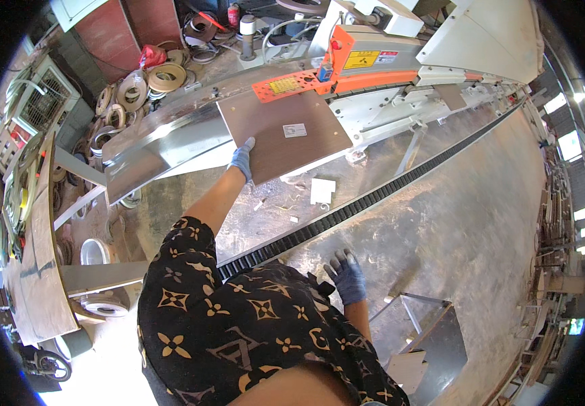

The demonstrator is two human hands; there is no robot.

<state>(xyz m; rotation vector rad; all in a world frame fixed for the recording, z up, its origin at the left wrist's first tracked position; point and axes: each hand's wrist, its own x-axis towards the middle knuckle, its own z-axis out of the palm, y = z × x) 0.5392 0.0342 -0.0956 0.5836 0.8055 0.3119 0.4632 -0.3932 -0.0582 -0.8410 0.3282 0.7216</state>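
Observation:
A brown wood-grain panel (306,154) with a small white label (295,130) lies flat at the orange front end of a long white machine (434,57). My left hand (241,160), in a grey-blue glove, is closed on the panel's near left edge, with the thumb on top. The fingers beneath the panel are hidden. In a similar glove, my right hand (346,276) hangs low near my body with its fingers spread. It holds nothing and is apart from the panel, nearest to a long black ribbed track (373,199).
A metal-framed stand (444,352) with a small board is at lower right. Another brown piece (450,97) sits farther along the machine. Coiled edging rolls (166,77) crowd the back left. White scraps (322,191) lie on the floor. A wooden-topped table (38,284) stands at left.

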